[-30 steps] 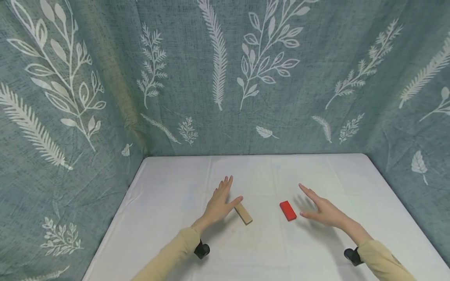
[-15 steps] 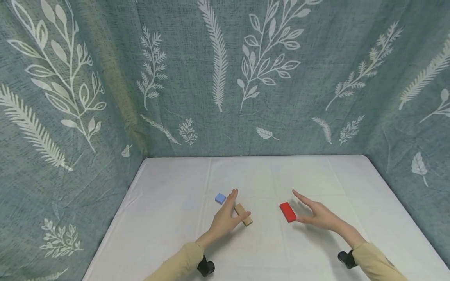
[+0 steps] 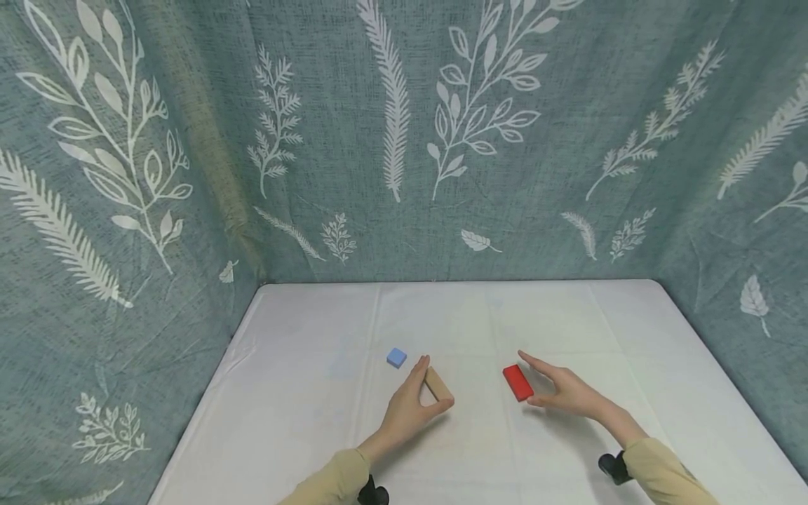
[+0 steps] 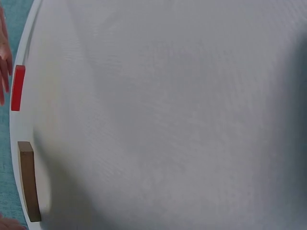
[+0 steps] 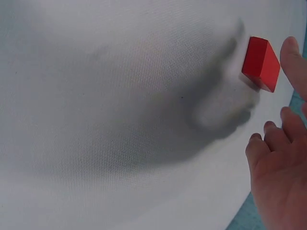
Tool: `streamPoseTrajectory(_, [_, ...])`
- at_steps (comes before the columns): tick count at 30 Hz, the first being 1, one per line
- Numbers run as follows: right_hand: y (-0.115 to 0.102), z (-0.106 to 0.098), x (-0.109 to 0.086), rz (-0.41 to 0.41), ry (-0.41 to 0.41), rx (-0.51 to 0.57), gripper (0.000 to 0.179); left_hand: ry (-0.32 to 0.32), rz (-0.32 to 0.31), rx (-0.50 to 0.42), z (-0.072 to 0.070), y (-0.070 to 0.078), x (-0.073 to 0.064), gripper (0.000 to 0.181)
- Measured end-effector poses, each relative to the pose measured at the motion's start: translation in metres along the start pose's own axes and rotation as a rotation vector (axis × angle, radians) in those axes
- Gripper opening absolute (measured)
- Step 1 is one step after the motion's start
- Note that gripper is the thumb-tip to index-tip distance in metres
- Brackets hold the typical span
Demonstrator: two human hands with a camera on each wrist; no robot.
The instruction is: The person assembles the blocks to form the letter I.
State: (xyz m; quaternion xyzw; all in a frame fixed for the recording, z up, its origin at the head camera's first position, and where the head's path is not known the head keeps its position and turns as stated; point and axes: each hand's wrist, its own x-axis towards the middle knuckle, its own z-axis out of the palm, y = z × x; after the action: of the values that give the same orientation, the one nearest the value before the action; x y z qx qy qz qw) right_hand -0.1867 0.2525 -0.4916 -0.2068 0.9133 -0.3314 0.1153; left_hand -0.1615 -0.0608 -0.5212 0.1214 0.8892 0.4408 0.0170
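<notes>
A tan wooden block point(image 3: 440, 385) lies flat left of the table's middle. My left hand point(image 3: 407, 410) is held over its left side, fingers toward the far end and thumb by the near end. In the left wrist view the same block point(image 4: 29, 182) shows no thumb on its near end; only a bit of the hand point(image 4: 10, 223) enters the bottom corner. A red rectangular block point(image 3: 518, 383) lies right of the middle. My right hand point(image 3: 571, 393) is spread beside it, thumb close to its near end. The right wrist view shows a gap between the thumb and the red block point(image 5: 261, 64).
A small blue block point(image 3: 396, 358) lies beyond the left hand's fingers. The white tablecloth point(image 3: 467, 456) covers the table, and a green leaf-patterned curtain point(image 3: 416, 231) stands along the back and sides. Each wrist wears a black camera point(image 3: 614, 468).
The left hand has moved nearer and right, closing in around the wooden block and uncovering the blue block. The right hand has moved left and nearer, toward the red block. The blocks stay put.
</notes>
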Motion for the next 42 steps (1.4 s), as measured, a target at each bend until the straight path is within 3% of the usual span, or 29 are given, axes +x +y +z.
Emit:
streamPoseTrajectory(11, [0.004, 0.005, 0.007, -0.002, -0.037, -0.008, 0.082, 0.055, -0.008, 0.035, 0.005, -0.005, 0.000, 0.087])
streamPoseTrajectory(31, [0.008, 0.012, 0.010, -0.052, -0.005, -0.088, 0.075, 0.157, 0.005, 0.165, 0.011, -0.004, -0.003, 0.076])
streamPoseTrajectory(42, [0.011, 0.013, 0.012, -0.043, 0.016, -0.128, 0.068, 0.117, 0.042, 0.171, 0.007, -0.009, 0.002, 0.071])
